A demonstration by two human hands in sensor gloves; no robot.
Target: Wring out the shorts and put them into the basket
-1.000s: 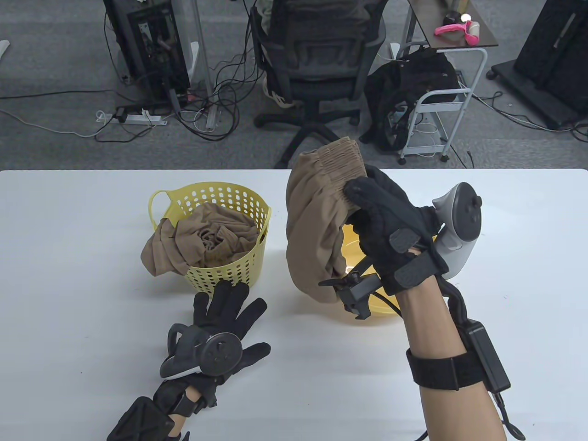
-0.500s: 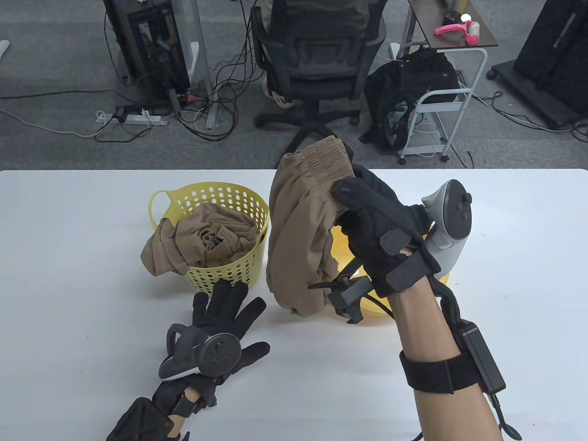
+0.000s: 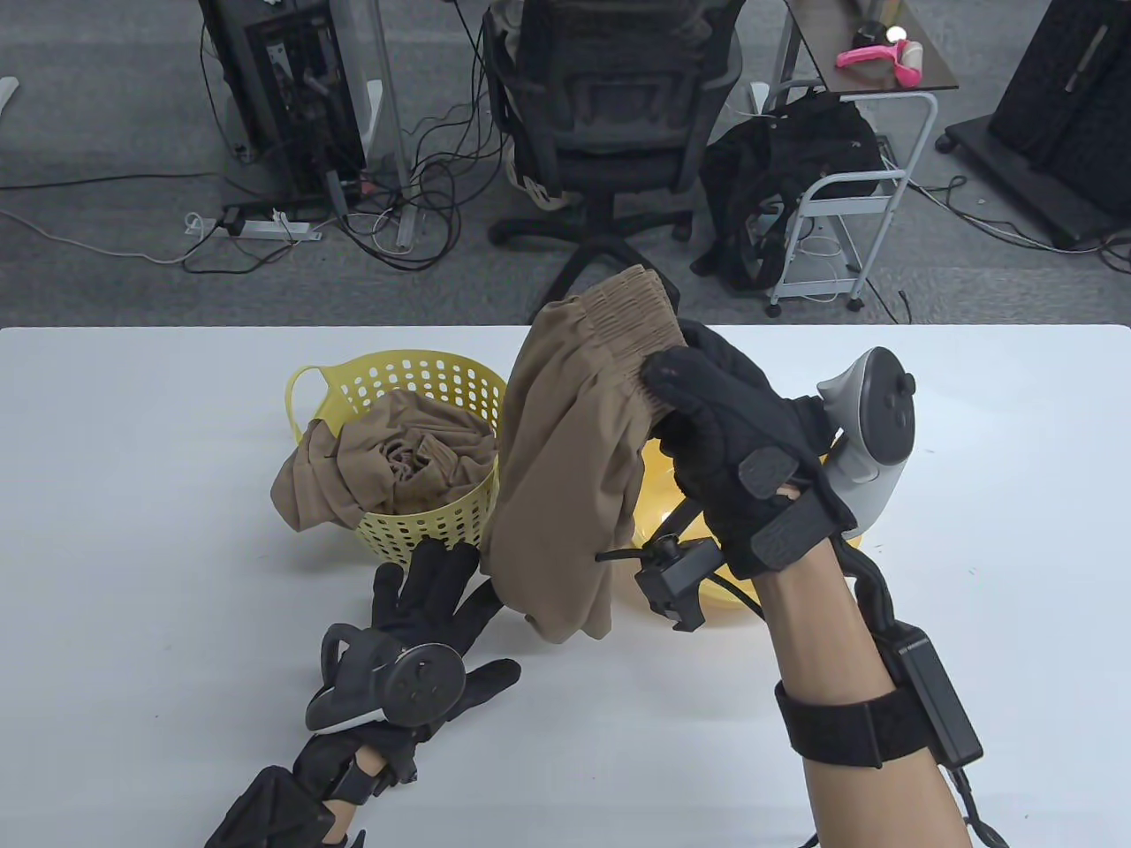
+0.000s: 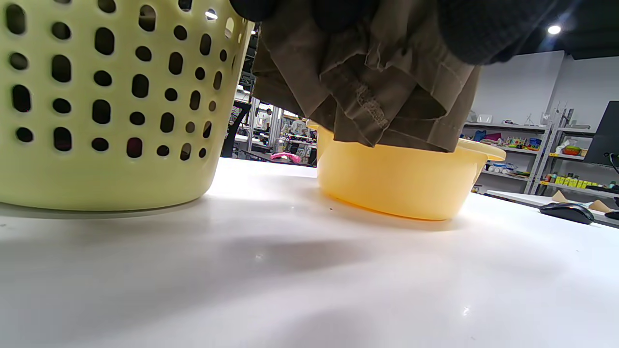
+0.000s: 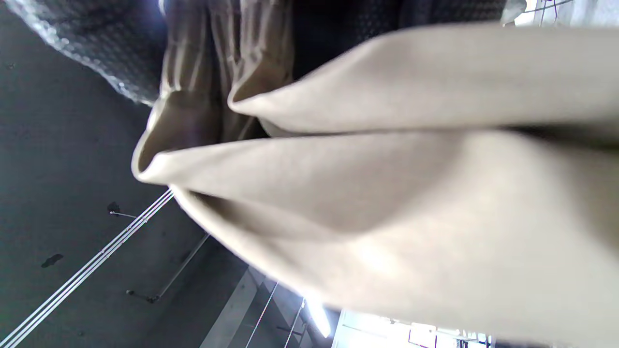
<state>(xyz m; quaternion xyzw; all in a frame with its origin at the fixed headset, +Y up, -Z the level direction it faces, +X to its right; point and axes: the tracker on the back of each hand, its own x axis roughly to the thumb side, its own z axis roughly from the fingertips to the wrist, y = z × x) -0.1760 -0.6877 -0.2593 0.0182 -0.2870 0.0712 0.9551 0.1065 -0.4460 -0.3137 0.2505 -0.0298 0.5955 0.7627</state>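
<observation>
My right hand (image 3: 707, 397) grips the elastic waistband of tan shorts (image 3: 565, 459) and holds them up above the table, their hem hanging near my left hand. The cloth (image 5: 387, 203) fills the right wrist view. The shorts (image 4: 367, 96) hang in front of the yellow basin (image 4: 401, 186) in the left wrist view. My left hand (image 3: 433, 609) lies flat on the table with spread fingers, just in front of the yellow perforated basket (image 3: 442, 521). The basket holds another tan garment (image 3: 389, 468) that spills over its left side.
A yellow basin (image 3: 658, 481) sits on the white table (image 3: 132, 574) behind the hanging shorts, right of the basket (image 4: 96, 106). Beyond the table's far edge are an office chair (image 3: 610, 115), cables and a small cart (image 3: 848, 177).
My right hand has carried the shorts leftward from over the basin toward the basket; the hem now hangs over my left fingers. The left hand has stayed put.
</observation>
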